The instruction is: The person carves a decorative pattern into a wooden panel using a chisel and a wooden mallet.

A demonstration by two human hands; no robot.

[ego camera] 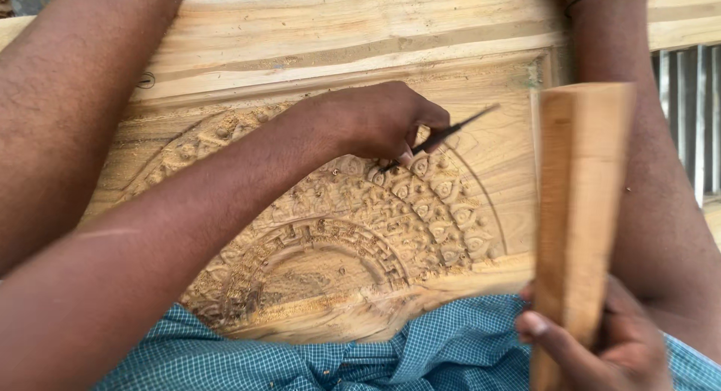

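**Wood relief well advanced, outer field at 12 to 3 o'clock not yet cut**

Pale timber fills the view: a carved wooden panel (338, 233) lies across the person's lap, its near edge resting over a blue checked cloth (420, 353). The left hand (375, 124), just above the picture's centre, is closed around a thin dark chisel (439, 139), pinching it low on the shaft; the tip meets the wood at the outer ring of the pattern, the handle end slanting up toward 2 o'clock. The right hand (608, 346), at 5 o'clock, has its grip wrapped around the lower end of a wooden mallet (578, 211), a plain rectangular block that stands upright and looks blurred, raised clear of the chisel.

Judging by the surface, much is done. A half-round medallion is cut in concentric bands: a hollowed core at 6 o'clock, a key-pattern ring around it, then a row of leaf or petal shapes curving from 9 o'clock over to 4 o'clock. Chips and dust lie in the grooves, thickest toward 8 o'clock. The petals near the chisel tip look crisp, while those on the 9 to 11 o'clock stretch seem rougher, though the forearm hides part of them. Beyond the outer scribed arc, from 12 to 3 o'clock, the wood is smooth and uncarved, as is the moulded frame along the top.
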